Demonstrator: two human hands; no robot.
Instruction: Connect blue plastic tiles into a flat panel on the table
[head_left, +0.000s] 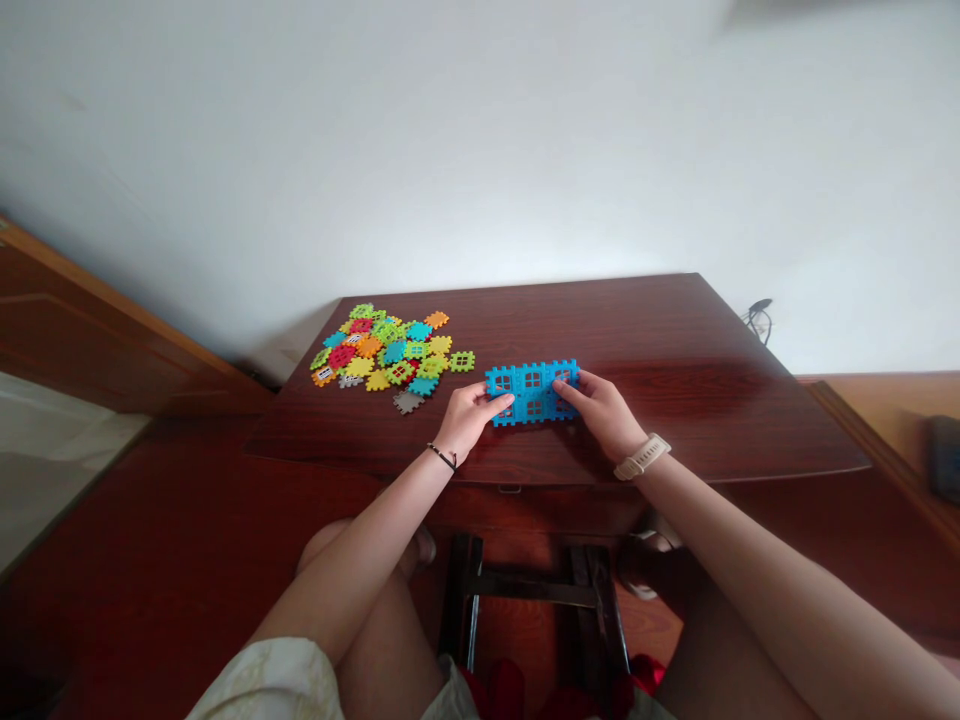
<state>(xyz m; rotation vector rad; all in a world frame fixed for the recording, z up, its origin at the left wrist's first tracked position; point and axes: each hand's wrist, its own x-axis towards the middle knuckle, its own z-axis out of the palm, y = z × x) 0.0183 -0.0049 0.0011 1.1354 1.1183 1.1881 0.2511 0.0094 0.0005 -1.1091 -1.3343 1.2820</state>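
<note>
1. Left hand (469, 418) and right hand (604, 410) pinch opposite ends of the blue panel (532, 392), probably steadying its joints (flat on the table (675, 400)).
2. Loose tiles (390, 355) lie at ten o'clock, within reach.

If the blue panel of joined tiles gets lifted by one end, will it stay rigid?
Probably not quite: the blue panel is several window tiles interlocked by toothed edges, so its seams may flex or separate. It looks like thin, light plastic. Both the left hand and right hand support it.
</note>
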